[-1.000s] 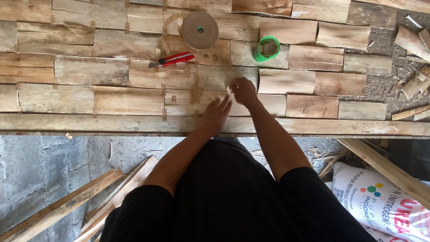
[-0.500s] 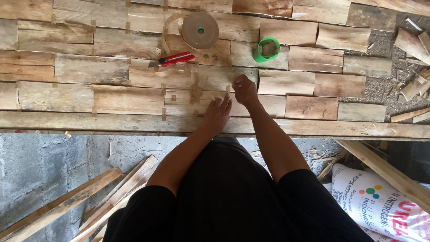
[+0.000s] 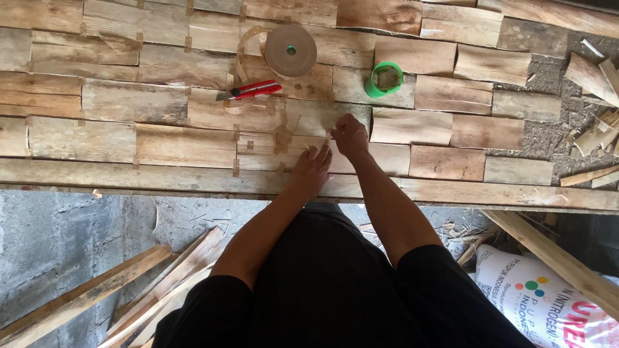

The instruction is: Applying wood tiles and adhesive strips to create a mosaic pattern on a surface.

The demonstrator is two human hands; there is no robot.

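Note:
Thin wood veneer sheets (image 3: 161, 142) lie edge to edge on a workbench, joined by short brown tape strips (image 3: 282, 136). My left hand (image 3: 311, 169) rests flat on a sheet near the front edge, fingers together and pointing away. My right hand (image 3: 349, 134) sits just beyond it with fingers pinched on a small piece of brown tape (image 3: 328, 136) at a seam between sheets. A roll of brown paper tape (image 3: 290, 50) lies further back, with a loose tail curling to its left.
Red-handled scissors (image 3: 248, 90) lie behind the hands. A green cup (image 3: 385, 78) stands to the right of the roll. Wood scraps (image 3: 596, 103) pile at the far right. Below the bench are loose wooden slats (image 3: 129, 290) and a white printed sack (image 3: 554, 303).
My right hand has slid a little toward me, closer to the left hand. The left hand stays pressed on the sheet.

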